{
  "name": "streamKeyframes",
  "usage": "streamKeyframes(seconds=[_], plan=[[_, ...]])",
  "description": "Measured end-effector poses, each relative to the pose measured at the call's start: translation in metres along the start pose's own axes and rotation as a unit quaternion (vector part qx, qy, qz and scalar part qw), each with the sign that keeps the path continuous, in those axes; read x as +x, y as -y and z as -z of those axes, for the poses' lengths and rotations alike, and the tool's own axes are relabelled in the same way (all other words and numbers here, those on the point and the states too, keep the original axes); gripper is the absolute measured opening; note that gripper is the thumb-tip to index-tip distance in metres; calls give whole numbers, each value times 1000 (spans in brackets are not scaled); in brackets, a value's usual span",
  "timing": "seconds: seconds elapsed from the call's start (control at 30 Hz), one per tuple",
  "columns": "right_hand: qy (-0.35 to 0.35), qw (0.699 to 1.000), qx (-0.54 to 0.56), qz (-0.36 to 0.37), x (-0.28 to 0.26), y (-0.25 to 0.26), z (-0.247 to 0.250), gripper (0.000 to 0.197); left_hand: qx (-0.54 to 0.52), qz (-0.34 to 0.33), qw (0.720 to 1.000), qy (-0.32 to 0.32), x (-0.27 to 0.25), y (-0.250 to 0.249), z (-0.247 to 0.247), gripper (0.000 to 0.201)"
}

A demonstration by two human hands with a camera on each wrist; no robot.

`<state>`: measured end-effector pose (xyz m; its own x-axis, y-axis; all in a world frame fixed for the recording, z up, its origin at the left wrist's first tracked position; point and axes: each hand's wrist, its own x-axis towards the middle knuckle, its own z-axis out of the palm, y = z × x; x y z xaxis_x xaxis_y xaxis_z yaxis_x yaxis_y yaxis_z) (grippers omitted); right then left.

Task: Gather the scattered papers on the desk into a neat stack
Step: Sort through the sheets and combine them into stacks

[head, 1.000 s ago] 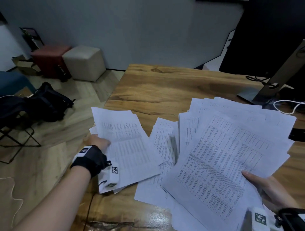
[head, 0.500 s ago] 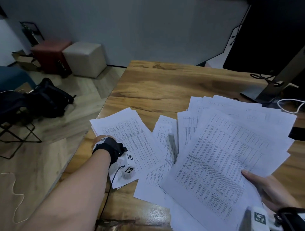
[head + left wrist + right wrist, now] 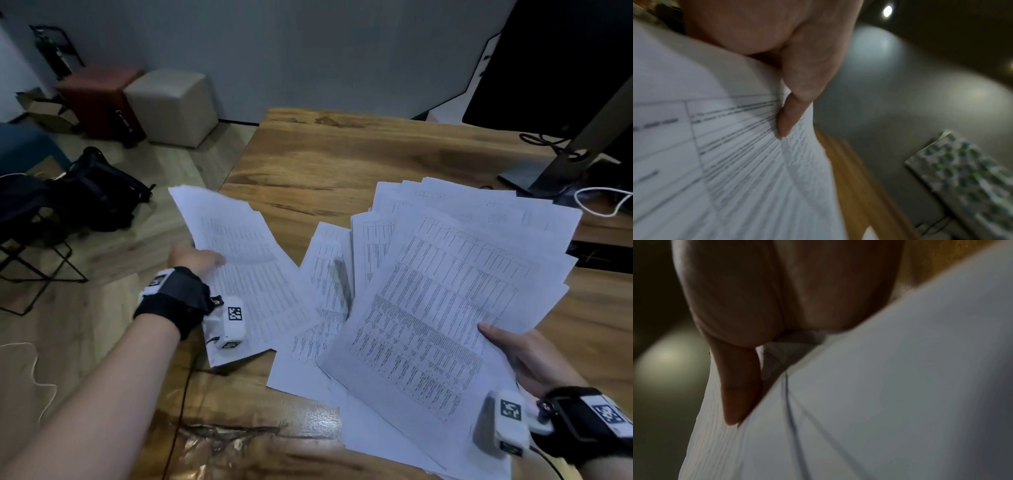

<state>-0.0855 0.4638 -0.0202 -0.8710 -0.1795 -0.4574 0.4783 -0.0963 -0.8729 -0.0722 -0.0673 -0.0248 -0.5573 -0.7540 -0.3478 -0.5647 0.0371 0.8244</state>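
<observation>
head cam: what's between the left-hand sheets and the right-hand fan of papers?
In the head view, loose printed sheets lying on the desk, partly under the fan of papers gripped by the right hand. The left hand pinches its sheets.

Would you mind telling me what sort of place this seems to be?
Probably an office or a study room. A wooden desk is strewn with printed papers, a monitor stand rises at its far right corner, and two cube stools sit against the wall.
</observation>
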Motion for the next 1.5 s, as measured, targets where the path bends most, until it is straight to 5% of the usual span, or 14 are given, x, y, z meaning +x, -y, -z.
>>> streamKeyframes(seconds=[0.1, 0.2, 0.3, 0.4, 0.53, 0.67, 0.77, 0.83, 1.0, 1.1, 1.17, 1.33, 1.5], plan=[[2, 1000, 4, 0, 3, 2, 0, 50, -33, -98, 988, 113, -37, -41, 28, 38], [2, 1000, 8, 7, 6, 4, 5, 51, -84, -158, 946, 270, -83, -84, 48, 55], [-13, 1000, 24, 13, 4, 8, 14, 43, -196, -133, 882, 408, -111, -104, 46, 82], [-42, 998, 41, 15, -2, 9, 26, 33, -256, -73, 846, 462, -110, -89, 11, 68], [-58, 997, 51, 1, -11, 4, 39, 26, -157, 30, 897, 411, -106, -40, -61, 41], [-58, 997, 50, -11, -17, 3, 42, 34, 45, 25, 953, 299, -95, 10, -116, 58], [-57, 997, 53, -18, -18, 0, 43, 32, 302, -28, 935, 184, -107, 17, -137, 74], [-62, 996, 53, -24, -18, -1, 43, 33, 374, -21, 919, 121, -117, 14, -146, 76], [-62, 997, 48, -26, -20, -1, 40, 28, 345, 24, 932, 110, -114, 12, -164, 82], [-59, 997, 53, -17, -20, -2, 40, 38, 293, 14, 944, 151, -102, 15, -158, 45], [-56, 997, 54, -13, -21, -3, 38, 38, 240, 22, 952, 187, -92, 20, -144, 38], [-47, 998, 30, -11, -21, 0, 34, 31, 92, -78, 976, 183, -68, 13, -61, 19], [-38, 999, 32, -23, -11, 0, 25, 33, 6, -146, 952, 270, -82, -41, 37, 40]])
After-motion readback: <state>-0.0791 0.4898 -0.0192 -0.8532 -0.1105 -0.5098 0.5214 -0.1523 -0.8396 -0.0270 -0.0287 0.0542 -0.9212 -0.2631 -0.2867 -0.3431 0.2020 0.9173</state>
